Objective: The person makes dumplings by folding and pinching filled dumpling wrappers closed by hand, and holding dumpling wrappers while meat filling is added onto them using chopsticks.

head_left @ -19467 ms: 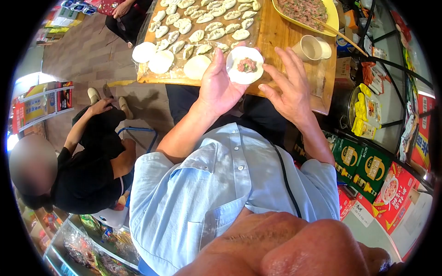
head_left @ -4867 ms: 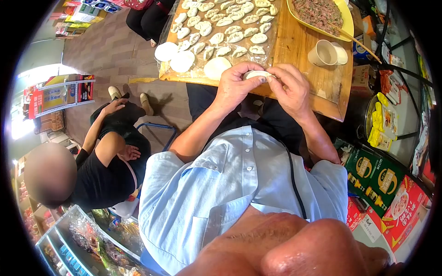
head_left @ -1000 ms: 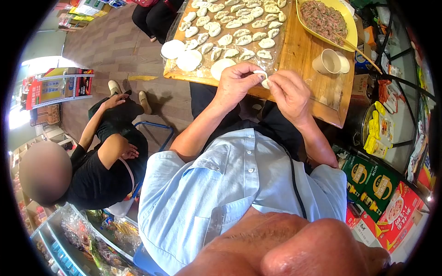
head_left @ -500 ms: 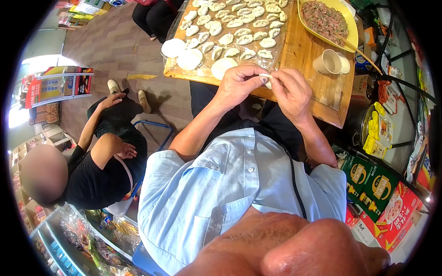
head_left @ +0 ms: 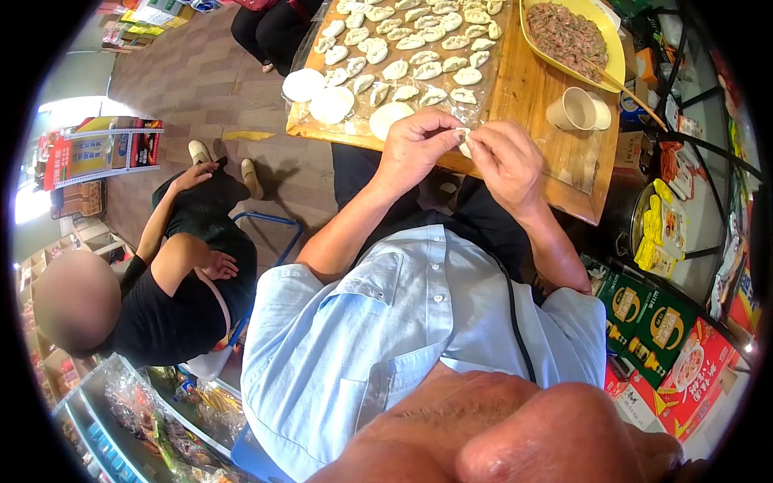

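Note:
A small white dumpling [head_left: 465, 145] is pinched between my left hand [head_left: 417, 151] and my right hand [head_left: 509, 163], just off the near edge of the wooden table [head_left: 523, 105]. Fingers of both hands press on its edge and hide most of it. Beyond my left hand, three round dough wrappers [head_left: 332, 105] lie near the table's left corner. Several rows of folded dumplings [head_left: 427, 70] cover the plastic-wrapped board behind them. To the back right stands a yellow dish [head_left: 615, 48] of minced meat filling [head_left: 567, 40], with chopsticks [head_left: 636, 98] resting in it.
Paper cups [head_left: 572, 109] stand on the table at the right. A seated person [head_left: 173, 290] in black is at the left, and another person's dark-clothed legs [head_left: 268, 34] show beyond the table's left side. Green boxes [head_left: 644, 312] and shelving stand at the right.
Since the earliest frame, the open wrapper with filling on my left hand has been folded into a dumpling held by both hands. Lately, only my fingers have shifted slightly along its edge.

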`<state>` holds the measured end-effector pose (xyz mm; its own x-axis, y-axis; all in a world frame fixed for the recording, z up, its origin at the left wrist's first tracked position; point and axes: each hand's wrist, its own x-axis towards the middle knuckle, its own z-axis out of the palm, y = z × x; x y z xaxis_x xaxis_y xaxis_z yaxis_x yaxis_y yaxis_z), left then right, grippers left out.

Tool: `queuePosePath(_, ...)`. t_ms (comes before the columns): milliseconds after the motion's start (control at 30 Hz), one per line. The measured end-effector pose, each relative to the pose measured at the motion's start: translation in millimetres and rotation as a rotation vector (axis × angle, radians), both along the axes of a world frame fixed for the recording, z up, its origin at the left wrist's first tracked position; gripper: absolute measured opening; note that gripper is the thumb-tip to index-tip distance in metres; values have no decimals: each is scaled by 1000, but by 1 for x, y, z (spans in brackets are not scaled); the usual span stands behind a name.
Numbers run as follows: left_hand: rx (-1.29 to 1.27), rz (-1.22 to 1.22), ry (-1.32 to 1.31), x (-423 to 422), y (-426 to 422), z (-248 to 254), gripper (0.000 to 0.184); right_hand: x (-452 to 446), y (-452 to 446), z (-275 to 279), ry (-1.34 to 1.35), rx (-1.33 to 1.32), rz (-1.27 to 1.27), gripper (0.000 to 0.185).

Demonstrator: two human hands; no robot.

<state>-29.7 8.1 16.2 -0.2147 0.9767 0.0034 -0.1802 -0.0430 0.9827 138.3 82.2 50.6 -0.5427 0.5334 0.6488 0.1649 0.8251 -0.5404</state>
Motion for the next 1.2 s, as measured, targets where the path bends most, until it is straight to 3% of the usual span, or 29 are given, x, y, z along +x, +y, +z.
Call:
queuePosePath(233,15,-44,77,0,-1,9,11,-1,-1,-1,-1,-118,-67,14)
queuePosePath(400,63,-55,205,-3,-1,5,11,-1,1,0,-21,32,-67,14)
queuePosePath(667,-51,9,15,4,-1,2,12,-3,2,2,-17,67,-50,15)
queuePosePath(900,-43,41,10,3,-2,5,9,-2,4,4,-17,94,47,15)
queuePosePath(967,0,22,169,1,-2,7,8,-2,4,3,-19,74,40,14)
queuePosePath(1200,16,-16,233,-2,-4,8,10,-3,0,3,-9,-49,-46,14)
